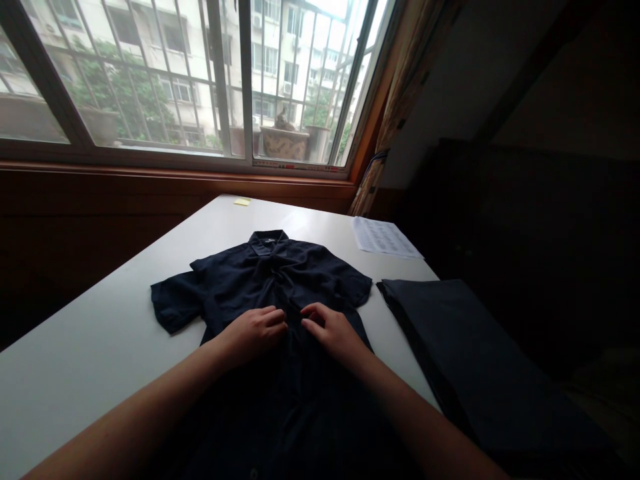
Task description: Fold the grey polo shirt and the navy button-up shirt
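Observation:
A dark navy short-sleeved shirt (320,267) lies front up, its collar toward the window and its sleeves spread to both sides. Creases gather along its front opening at mid chest. My left hand (260,327) rests on the left side of that opening, fingers curled and closed on the cloth; its fingertips are partly hidden. Just across the opening is my right hand (327,327), with its thumb and forefinger bent and a small gap between them. The shirt's lower part fades into shadow between my forearms.
The shirt lies on a white table (115,307). To the right is a stack of dark folded cloth (465,347). Printed papers (385,237) lie at the far right edge, and a yellow sticky note (243,201) at the far corner. A barred window (200,80) stands behind.

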The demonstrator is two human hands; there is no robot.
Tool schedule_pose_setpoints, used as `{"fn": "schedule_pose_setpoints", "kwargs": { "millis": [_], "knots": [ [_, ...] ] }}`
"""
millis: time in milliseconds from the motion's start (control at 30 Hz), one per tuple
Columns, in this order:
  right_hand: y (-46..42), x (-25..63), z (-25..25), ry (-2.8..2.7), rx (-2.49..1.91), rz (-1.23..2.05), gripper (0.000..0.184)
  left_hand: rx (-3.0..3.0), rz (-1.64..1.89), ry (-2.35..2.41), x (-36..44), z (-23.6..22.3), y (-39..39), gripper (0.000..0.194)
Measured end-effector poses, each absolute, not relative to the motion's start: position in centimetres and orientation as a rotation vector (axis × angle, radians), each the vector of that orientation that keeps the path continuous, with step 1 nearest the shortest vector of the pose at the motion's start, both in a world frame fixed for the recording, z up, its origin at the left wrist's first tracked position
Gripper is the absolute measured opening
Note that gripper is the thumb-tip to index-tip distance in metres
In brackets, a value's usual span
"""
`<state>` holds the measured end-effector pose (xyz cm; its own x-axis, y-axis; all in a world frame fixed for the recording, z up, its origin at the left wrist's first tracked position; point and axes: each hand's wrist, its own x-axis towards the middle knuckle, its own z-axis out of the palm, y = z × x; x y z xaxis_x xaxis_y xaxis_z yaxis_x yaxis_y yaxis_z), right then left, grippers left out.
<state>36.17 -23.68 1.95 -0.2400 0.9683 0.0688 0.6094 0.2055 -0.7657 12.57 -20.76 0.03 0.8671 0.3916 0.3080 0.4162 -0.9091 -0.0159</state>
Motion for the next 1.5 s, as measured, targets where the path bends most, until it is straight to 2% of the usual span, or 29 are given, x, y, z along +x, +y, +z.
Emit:
{"fn": "schedule_pose_setpoints", "kwargs": {
  "millis": [267,667,800,1000,1233,1500],
  "knots": [
    [-23.1,36.8,0.2,-1.583,-1.376,1.263,0.031,-2.971,-0.565,-0.706,12.7,-0.6,-20.5,0.019],
    [-23.1,36.9,0.0,-1.610,-1.240,1.294,0.024,-3.079,-0.655,-0.973,12.6,-1.3,-20.4,0.011],
    [-23.1,36.7,0.1,-1.634,-1.244,1.277,0.022,-3.149,-0.654,-0.911,12.6,-0.9,-20.3,0.017],
    [-23.0,36.5,-0.2,-1.660,-1.272,1.194,0.018,-3.152,-0.642,-0.876,12.6,-0.4,-20.4,0.013],
    [-23.0,36.5,-0.7,-1.579,-1.215,1.298,0.027,-3.192,-0.664,-0.833,12.5,-0.9,-20.4,0.026],
    [-23.4,36.1,-1.0,-1.580,-1.259,1.150,0.022,-3.330,-0.694,-0.831,12.7,-0.2,-20.9,0.037]
  ]
}}
